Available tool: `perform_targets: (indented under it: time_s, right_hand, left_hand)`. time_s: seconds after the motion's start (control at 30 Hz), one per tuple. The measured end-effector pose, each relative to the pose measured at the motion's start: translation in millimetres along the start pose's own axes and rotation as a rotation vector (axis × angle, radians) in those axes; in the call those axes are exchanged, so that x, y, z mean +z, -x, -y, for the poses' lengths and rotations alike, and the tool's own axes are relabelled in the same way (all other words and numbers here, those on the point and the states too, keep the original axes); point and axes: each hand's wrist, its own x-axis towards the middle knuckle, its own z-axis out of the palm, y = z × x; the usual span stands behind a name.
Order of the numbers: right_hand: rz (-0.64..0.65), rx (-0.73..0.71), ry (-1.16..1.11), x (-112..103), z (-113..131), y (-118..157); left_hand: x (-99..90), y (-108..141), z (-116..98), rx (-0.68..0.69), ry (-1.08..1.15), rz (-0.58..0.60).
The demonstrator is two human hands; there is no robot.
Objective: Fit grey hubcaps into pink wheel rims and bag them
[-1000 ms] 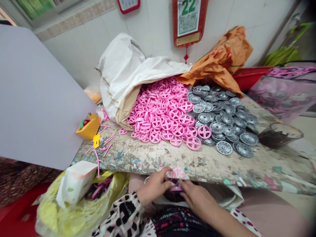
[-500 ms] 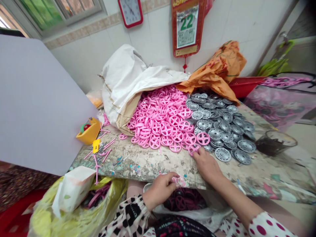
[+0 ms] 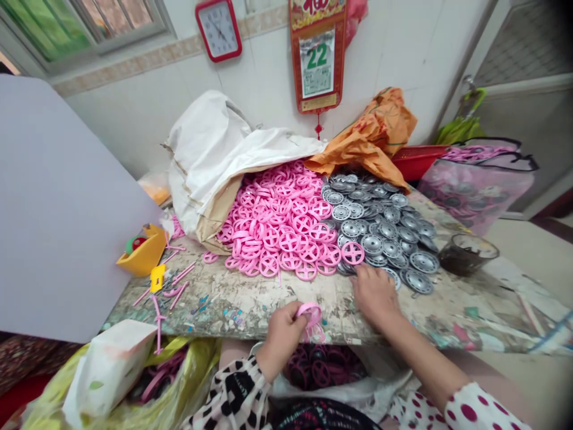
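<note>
My left hand (image 3: 283,334) is closed, pinching a pink wheel (image 3: 310,312) by its rim above the table's near edge. The wheel is tilted, so its ring shows edge-on. Farther right, my right hand (image 3: 376,297) reaches to the near edge of a pile of grey wheel discs (image 3: 372,243). Its fingers curl down over a grey disc there, which they mostly hide. Just beyond those fingers lies a loose pink four-spoked wheel (image 3: 353,253). The heap of pink wheels (image 3: 286,239) spreads to the left of the grey discs.
A white sack (image 3: 210,137) and an orange sack (image 3: 371,134) lie behind the heaps. Pink rods and a yellow container (image 3: 143,254) sit at left. A dark glass cup (image 3: 468,254) stands right. Below the edge are wheels in a bag (image 3: 322,367) and a yellow bag (image 3: 197,376).
My left hand now holds a pink wheel. My right hand has let go of the pink wheel it touched and moved onto the grey discs. The view has shifted slightly right.
</note>
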Motion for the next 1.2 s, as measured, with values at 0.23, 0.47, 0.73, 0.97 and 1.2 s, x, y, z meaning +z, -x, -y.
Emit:
perform_targets:
  time_s: [0.23,0.47,0.73,0.97,1.2]
  right_hand:
    - [0.013,-0.116,0.045,10.8,12.8,21.2]
    - [-0.009,-0.166,-0.112,7.7,14.6,17.4]
    - [0.104,-0.085,-0.138,15.6,12.6,-11.7]
    - [0.072,0.101,-0.801,21.9,20.9,-3.7]
    - [0.026,-0.06,-1.034,2.3,80.7,41.3]
  left_hand:
    - [-1.3,1.3,-11.9,-0.447,0.786,0.039]
    - [-5.4,5.2,-14.7,-0.479,0.994,0.067]
    - [-10.9,6.1,-8.2,-0.471,1.144,0.038]
    - [-10.6,2.1,-2.5,-0.482,1.191,-0.037]
    - [-0.4,7.0,-10.9,-0.346,1.206,0.01]
